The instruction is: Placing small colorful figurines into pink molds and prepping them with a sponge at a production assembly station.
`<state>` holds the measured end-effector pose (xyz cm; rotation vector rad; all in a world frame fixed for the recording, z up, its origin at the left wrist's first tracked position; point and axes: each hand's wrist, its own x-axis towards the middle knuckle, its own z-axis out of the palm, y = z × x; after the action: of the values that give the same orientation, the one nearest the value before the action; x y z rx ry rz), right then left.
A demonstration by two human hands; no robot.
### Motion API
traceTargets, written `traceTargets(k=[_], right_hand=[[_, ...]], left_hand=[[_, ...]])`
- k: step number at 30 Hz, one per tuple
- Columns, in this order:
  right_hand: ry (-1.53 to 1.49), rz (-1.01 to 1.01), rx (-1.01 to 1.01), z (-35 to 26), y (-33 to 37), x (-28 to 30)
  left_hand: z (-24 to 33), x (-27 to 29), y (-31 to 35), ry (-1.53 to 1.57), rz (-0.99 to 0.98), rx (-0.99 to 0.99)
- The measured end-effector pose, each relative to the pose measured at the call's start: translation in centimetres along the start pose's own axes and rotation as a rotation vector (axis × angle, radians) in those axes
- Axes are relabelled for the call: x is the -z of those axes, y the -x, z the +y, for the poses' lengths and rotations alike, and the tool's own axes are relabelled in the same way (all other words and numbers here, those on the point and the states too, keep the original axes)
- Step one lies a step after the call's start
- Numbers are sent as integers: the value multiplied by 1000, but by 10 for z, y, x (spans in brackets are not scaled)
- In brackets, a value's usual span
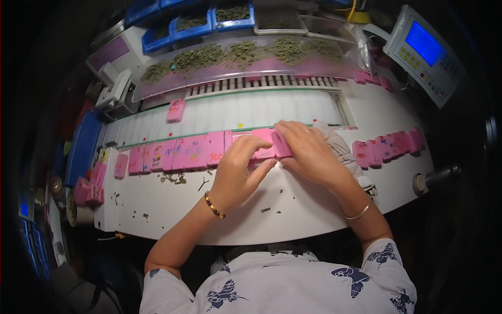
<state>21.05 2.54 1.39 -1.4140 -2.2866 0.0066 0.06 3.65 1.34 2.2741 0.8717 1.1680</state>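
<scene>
A row of pink blocks (193, 152) with handwritten marks stands along the near edge of the glass-topped strip. My left hand (238, 170) is at the row, its thumb and fingers apart and curved before a pink block (264, 151). Whether its fingertips touch that block I cannot tell. At the row's right end, my right hand (308, 155) closes around the last pink block (282, 144), with the thumb low on the near side and the fingers over the top. Part of that block is hidden by the hand.
A crumpled pale cloth (340, 149) lies right of my right hand, before another row of pink blocks (387, 147). A single pink block (175, 110) rests on the strip (261, 107). Behind stand a clear tray (209, 69) with green dried pieces, blue bins (191, 36) and a control panel (426, 49).
</scene>
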Motion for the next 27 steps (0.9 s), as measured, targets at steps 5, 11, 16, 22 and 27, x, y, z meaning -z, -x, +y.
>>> traceTargets(k=[5,11,16,22,27], right_hand=[[-133,-44,-9,5,-10,-14],[-193,61,-35,-11,3,18],[-460,103,142,-31,10,50],[-575,129,165,-40,13,41],[-841,90,-67,-34,22,39]], left_hand=[[16,7,3,157,-34,221],[10,-1,-1,409,1,391],[4,5,-2,1166,-251,637],[-11,10,10,1362,-391,596],[0,7,6,1074,-313,542]])
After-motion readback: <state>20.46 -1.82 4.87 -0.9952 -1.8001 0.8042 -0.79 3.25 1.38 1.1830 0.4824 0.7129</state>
